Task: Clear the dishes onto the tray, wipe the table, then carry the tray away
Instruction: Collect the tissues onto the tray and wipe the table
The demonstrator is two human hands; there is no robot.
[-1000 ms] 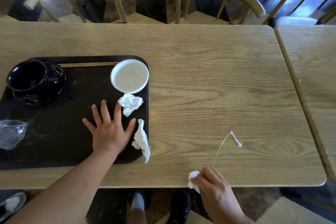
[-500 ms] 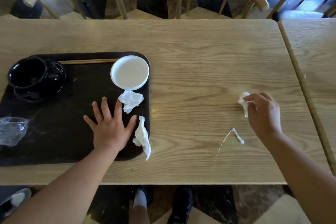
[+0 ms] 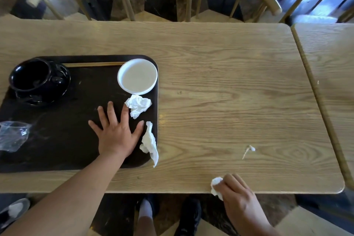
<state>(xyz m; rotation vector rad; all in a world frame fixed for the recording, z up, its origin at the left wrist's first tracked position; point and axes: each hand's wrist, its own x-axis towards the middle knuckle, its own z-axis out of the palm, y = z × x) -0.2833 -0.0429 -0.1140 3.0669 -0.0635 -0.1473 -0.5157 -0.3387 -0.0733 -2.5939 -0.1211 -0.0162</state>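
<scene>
A: Right hand point(image 3: 237, 195) clenches a tissue wad point(image 3: 216, 188) at the surface's point(image 3: 220, 63) near edge.

B: Sweep that crumb streak point(image 3: 248, 150) leftward; left hand point(image 3: 116, 134), flat and released, steadies the tray point(image 3: 57, 140).

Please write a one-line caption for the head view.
Left hand flat on the tray, right hand wiping the table with a tissue.

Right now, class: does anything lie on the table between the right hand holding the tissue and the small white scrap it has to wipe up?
Nothing visible does. Only bare wood separates the right hand with its tissue from the scrap.
</scene>
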